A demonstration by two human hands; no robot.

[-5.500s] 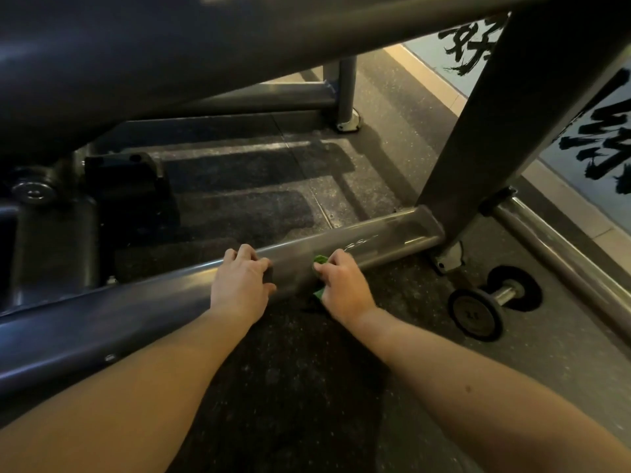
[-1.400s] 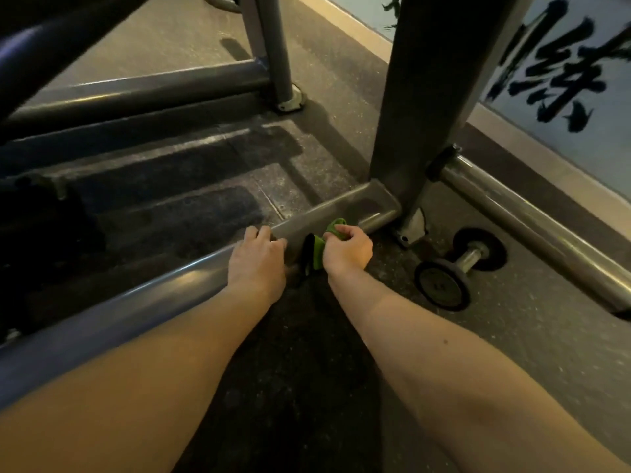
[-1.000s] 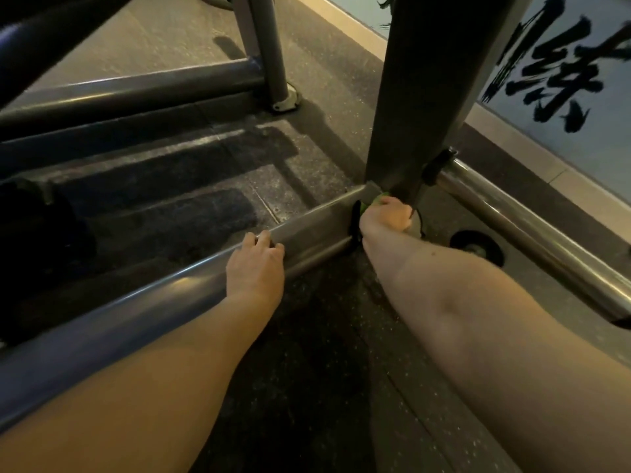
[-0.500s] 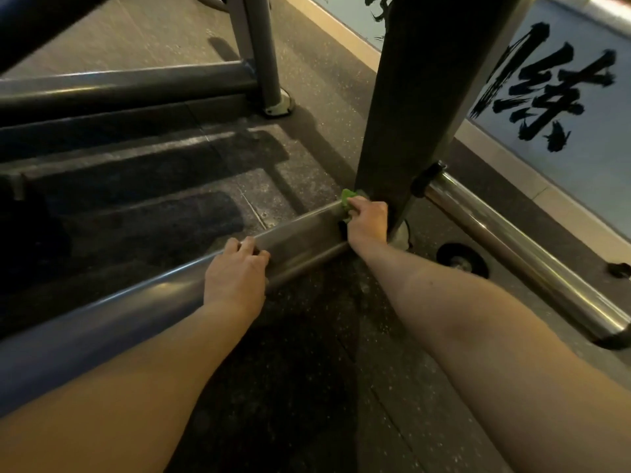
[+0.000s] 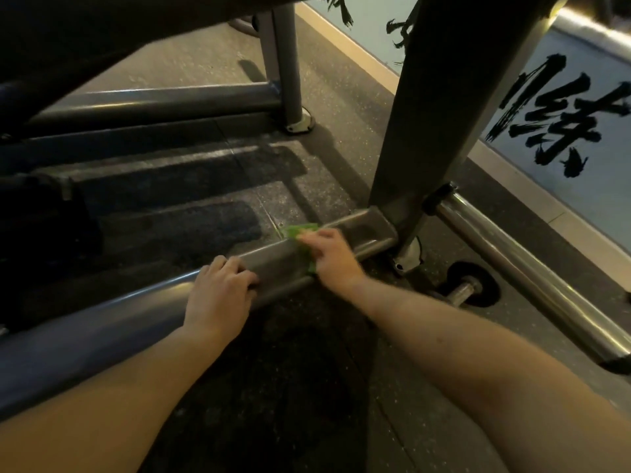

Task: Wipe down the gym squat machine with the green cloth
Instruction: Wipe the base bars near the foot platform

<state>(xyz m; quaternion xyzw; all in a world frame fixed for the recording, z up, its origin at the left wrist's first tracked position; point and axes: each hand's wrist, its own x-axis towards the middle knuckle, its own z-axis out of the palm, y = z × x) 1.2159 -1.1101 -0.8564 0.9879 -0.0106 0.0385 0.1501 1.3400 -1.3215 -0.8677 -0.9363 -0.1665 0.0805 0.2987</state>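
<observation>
The squat machine's low grey base rail (image 5: 102,319) runs from lower left to the foot of a thick slanted upright post (image 5: 444,107). My right hand (image 5: 333,259) presses the green cloth (image 5: 300,232) onto the top of the rail, a short way left of the post's base. The cloth shows beyond my fingertips and at the hand's left edge; the rest lies under the hand. My left hand (image 5: 220,295) rests on the rail, fingers curled over its top, just left of the right hand.
A small dumbbell (image 5: 464,291) lies on the rubber floor right of the post's foot. A shiny steel bar (image 5: 532,278) runs off to the lower right. A second rail (image 5: 153,104) and a thin post (image 5: 288,63) stand farther back. A wall with black brush lettering is at right.
My right hand has slid the cloth leftward along the rail, away from the base of the post and closer to my left hand. The left hand keeps its place on the rail.
</observation>
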